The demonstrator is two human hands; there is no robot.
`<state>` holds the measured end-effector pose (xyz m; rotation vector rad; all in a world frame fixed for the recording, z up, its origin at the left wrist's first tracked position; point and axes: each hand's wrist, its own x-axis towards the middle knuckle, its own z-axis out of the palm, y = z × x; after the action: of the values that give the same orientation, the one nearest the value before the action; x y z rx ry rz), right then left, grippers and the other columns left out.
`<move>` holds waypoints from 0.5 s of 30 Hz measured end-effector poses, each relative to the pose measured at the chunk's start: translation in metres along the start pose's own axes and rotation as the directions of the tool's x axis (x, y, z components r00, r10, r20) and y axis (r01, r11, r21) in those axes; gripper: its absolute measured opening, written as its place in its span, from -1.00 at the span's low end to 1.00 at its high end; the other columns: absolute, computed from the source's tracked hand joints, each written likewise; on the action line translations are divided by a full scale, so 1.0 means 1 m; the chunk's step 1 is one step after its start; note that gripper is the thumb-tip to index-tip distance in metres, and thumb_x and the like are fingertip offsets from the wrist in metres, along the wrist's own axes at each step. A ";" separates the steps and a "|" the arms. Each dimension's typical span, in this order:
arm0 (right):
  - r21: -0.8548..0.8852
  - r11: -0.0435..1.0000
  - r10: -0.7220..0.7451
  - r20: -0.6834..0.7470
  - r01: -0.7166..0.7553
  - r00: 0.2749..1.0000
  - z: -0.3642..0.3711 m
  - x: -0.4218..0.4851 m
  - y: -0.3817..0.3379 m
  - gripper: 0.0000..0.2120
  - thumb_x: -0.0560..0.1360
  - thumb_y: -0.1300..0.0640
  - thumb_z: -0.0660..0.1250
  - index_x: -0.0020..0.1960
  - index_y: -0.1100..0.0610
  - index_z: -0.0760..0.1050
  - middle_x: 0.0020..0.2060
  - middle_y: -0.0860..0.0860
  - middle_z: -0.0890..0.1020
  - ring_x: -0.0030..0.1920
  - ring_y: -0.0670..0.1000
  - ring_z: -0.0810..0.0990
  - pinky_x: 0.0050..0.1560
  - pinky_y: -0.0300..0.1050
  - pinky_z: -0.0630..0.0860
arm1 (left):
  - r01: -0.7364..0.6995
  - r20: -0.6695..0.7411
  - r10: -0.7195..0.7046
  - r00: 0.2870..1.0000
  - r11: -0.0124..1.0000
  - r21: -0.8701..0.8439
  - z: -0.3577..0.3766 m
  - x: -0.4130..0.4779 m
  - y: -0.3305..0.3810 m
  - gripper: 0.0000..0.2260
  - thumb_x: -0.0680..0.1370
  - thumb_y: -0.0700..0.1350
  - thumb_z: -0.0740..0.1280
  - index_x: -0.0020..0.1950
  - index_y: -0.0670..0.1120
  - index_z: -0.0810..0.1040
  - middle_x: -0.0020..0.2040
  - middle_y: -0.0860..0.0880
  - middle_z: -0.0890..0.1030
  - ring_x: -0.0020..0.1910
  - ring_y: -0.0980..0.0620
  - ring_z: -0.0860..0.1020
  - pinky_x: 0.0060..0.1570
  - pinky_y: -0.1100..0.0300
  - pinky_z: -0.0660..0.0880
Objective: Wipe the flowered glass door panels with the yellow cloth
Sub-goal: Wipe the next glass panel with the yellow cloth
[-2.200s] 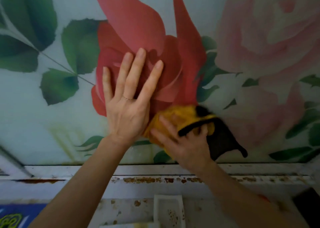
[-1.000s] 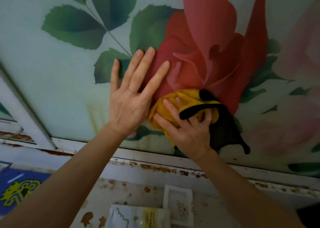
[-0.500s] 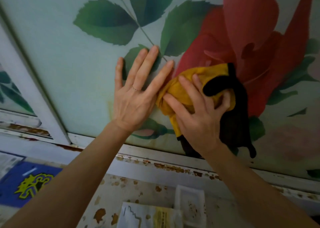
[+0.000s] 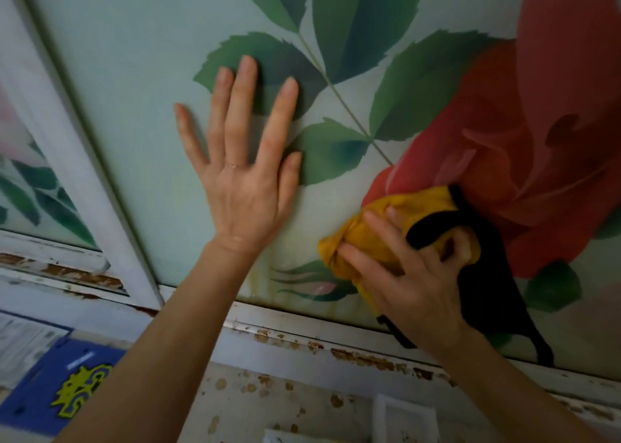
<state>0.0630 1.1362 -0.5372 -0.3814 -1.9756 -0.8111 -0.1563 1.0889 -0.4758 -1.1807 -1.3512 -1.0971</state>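
Observation:
The flowered glass door panel (image 4: pixel 141 82) fills the upper view, pale green with dark leaves and a big red rose at the right. My left hand (image 4: pixel 240 170) lies flat on the glass over the leaves, fingers straight and spread. My right hand (image 4: pixel 406 274) grips the bunched yellow cloth (image 4: pixel 386 227) with black trim and presses it against the lower glass at the rose's base. A black strap of the cloth hangs down past the wrist.
A white frame post (image 4: pixel 84 160) slants down at the left, with another flowered panel (image 4: pixel 23 173) behind it. The bottom rail (image 4: pixel 336 345) has rusty, flaking paint. A blue mat with a yellow design (image 4: pixel 60 389) and a white tray (image 4: pixel 406 422) lie below.
The view has shifted left along the panel. My left hand slid left onto the leaves, away from the cloth. My right hand brought the cloth lower, toward the bottom rail.

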 end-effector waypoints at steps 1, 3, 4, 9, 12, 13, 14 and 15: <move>0.006 0.999 0.041 -0.042 -0.041 0.998 0.001 0.009 -0.004 -0.80 0.65 0.00 0.35 0.26 -0.16 0.53 0.40 0.04 0.46 0.40 0.09 0.45 0.31 0.28 0.17 | 0.001 0.000 -0.001 1.000 1.000 0.006 -0.001 0.000 -0.004 -0.56 0.71 0.05 -0.03 0.54 -0.06 0.32 0.47 -0.29 0.34 0.51 -0.24 0.23 0.39 -0.44 0.12; -0.023 0.995 0.091 -0.098 -0.093 0.991 0.009 0.018 -0.011 -0.82 0.67 -0.02 0.31 0.27 -0.14 0.53 0.38 0.05 0.47 0.42 0.11 0.43 0.32 0.30 0.17 | -0.002 -0.004 0.002 1.000 1.000 0.017 0.000 -0.001 -0.004 -0.55 0.70 0.05 -0.03 0.54 -0.06 0.32 0.47 -0.29 0.34 0.51 -0.24 0.23 0.39 -0.44 0.12; -0.049 0.995 0.087 -0.097 -0.092 0.991 0.014 0.016 -0.015 -0.79 0.67 -0.07 0.31 0.29 -0.14 0.53 0.39 0.04 0.47 0.43 0.12 0.41 0.32 0.30 0.18 | -0.002 -0.002 0.002 1.000 1.000 0.021 0.000 -0.002 -0.003 -0.55 0.70 0.05 -0.03 0.54 -0.06 0.31 0.47 -0.29 0.33 0.51 -0.24 0.23 0.40 -0.43 0.11; 0.078 0.986 -0.160 0.206 0.146 0.965 0.034 -0.052 -0.037 -0.56 0.71 0.21 0.05 0.35 -0.09 0.61 0.26 -0.04 0.65 0.14 0.07 0.56 0.06 0.12 0.35 | -0.015 0.001 0.015 1.000 1.000 0.011 -0.001 -0.002 -0.006 -0.55 0.70 0.04 -0.03 0.54 -0.08 0.30 0.48 -0.29 0.32 0.51 -0.25 0.22 0.42 -0.39 0.09; 0.157 0.971 -0.223 0.330 0.180 0.917 0.028 -0.068 -0.038 -0.49 0.73 0.27 -0.09 0.40 -0.02 0.54 0.28 -0.03 0.64 0.21 0.07 0.55 0.03 0.11 0.37 | -0.016 0.043 0.016 0.999 1.000 -0.006 -0.005 -0.015 -0.014 -0.55 0.71 0.02 -0.03 0.56 -0.10 0.26 0.50 -0.25 0.23 0.56 -0.21 0.16 0.47 -0.32 0.07; 0.163 0.971 -0.222 0.331 0.176 0.917 0.026 -0.065 -0.036 -0.49 0.73 0.27 -0.07 0.37 -0.02 0.59 0.25 -0.03 0.66 0.20 0.07 0.54 0.05 0.10 0.34 | -0.017 0.061 0.017 0.998 1.000 -0.003 -0.006 -0.020 -0.020 -0.55 0.71 0.02 -0.03 0.57 -0.10 0.24 0.51 -0.24 0.21 0.60 -0.16 0.11 0.48 -0.29 0.06; 0.162 0.972 -0.217 0.315 0.172 0.924 0.021 -0.059 -0.035 -0.51 0.72 0.26 -0.02 0.31 -0.04 0.64 0.21 -0.03 0.69 0.18 0.06 0.52 0.08 0.09 0.32 | -0.016 0.081 0.016 0.997 1.000 0.000 -0.009 -0.025 -0.025 -0.54 0.71 0.03 -0.03 0.58 -0.09 0.21 0.52 -0.24 0.20 0.63 -0.08 0.04 0.50 -0.26 0.05; 0.146 0.976 -0.200 0.278 0.165 0.940 0.018 -0.047 -0.032 -0.54 0.71 0.25 0.04 0.27 -0.06 0.67 0.17 -0.04 0.70 0.16 0.05 0.51 0.13 0.09 0.30 | -0.020 0.093 0.019 0.996 1.000 0.008 -0.009 -0.027 -0.028 -0.54 0.71 0.03 -0.03 0.59 -0.08 0.19 0.52 -0.24 0.19 0.63 -0.02 -0.03 0.51 -0.24 0.04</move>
<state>0.0578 1.1280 -0.5962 -0.2589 -2.3513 -0.7805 -0.1824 1.0738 -0.5029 -1.2492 -1.4107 -1.0323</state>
